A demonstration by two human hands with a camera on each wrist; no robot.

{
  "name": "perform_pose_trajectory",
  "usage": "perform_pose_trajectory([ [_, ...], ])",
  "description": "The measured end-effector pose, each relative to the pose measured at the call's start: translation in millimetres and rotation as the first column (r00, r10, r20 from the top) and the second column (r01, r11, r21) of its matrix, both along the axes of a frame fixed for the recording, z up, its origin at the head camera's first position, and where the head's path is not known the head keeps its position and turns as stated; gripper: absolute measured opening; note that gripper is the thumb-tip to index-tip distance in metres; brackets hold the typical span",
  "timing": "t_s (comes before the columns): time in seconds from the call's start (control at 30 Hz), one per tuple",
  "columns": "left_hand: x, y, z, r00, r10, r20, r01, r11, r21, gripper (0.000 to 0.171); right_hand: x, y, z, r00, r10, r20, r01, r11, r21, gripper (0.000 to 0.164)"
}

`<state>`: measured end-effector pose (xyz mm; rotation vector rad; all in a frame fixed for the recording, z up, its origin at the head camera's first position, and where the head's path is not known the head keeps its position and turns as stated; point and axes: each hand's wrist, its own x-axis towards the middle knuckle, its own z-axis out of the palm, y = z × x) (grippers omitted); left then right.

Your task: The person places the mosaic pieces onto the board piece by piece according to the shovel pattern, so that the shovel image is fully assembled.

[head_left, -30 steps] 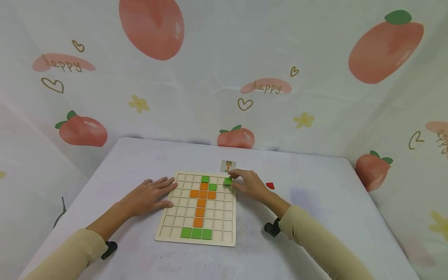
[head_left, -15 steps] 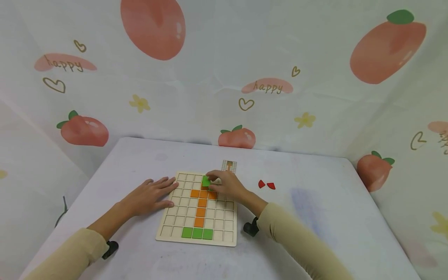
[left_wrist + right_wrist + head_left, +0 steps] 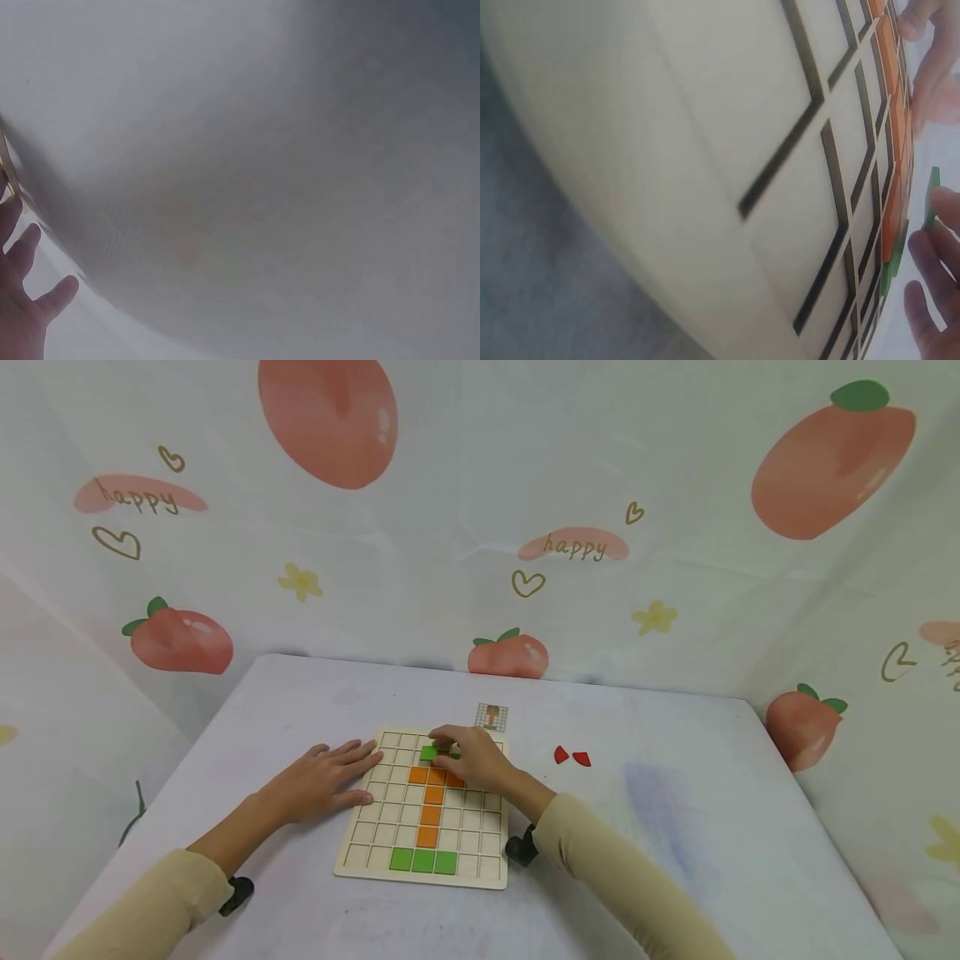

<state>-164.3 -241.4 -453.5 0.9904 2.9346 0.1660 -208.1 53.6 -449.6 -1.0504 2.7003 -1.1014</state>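
A wooden grid board [image 3: 468, 839] lies on the table. Orange square tiles [image 3: 431, 795] form a cross on it, and a row of green tiles [image 3: 423, 861] sits near its front edge. My left hand [image 3: 315, 781] rests with spread, fairly straight fingers at the board's left edge. Over the board's upper part, my right hand [image 3: 476, 760] pinches a green square tile [image 3: 428, 753] just left of the cross's top. In the right wrist view that green tile [image 3: 933, 196] stands tilted between thumb and fingers, above the board. The right hand hides some upper tiles.
Behind the board lies a small pattern card [image 3: 492, 717] printed with a grid. Two red wedge-shaped pieces [image 3: 561, 754] lie to the right of the board. A printed cloth [image 3: 420, 610] hangs behind the table.
My right hand has moved left across the board's top with the green tile, from the upper right corner to left of the orange column. The left hand stays put.
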Motion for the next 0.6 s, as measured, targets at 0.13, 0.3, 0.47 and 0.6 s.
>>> perform_pose_trajectory([
  [0.13, 0.3, 0.2, -0.5, 1.000, 0.001, -0.003, -0.001, 1.000, -0.004, 0.073, -0.6, -1.2, -1.5, 1.000, -0.004, -0.001, 0.004, 1.000, -0.005, 0.035],
  [0.3, 0.4, 0.1, 0.0, 1.000, -0.001, -0.004, 0.001, 1.000, -0.002, 0.073, -0.9, -2.2, -2.4, 1.000, -0.014, -0.004, 0.014, 1.000, 0.008, 0.035],
  [0.47, 0.1, 0.1, -0.2, 1.000, -0.002, -0.005, 0.002, 1.000, -0.005, 0.073, -0.5, -3.3, -3.0, 0.999, -0.036, -0.023, 0.038, 0.997, 0.063, 0.034],
  [0.6, 0.0, 0.0, -0.1, 1.000, 0.000, -0.002, 0.000, 1.000, -0.007, 0.073, 1.0, -3.8, -3.5, 0.999, -0.038, -0.026, 0.040, 0.997, 0.071, 0.034],
])
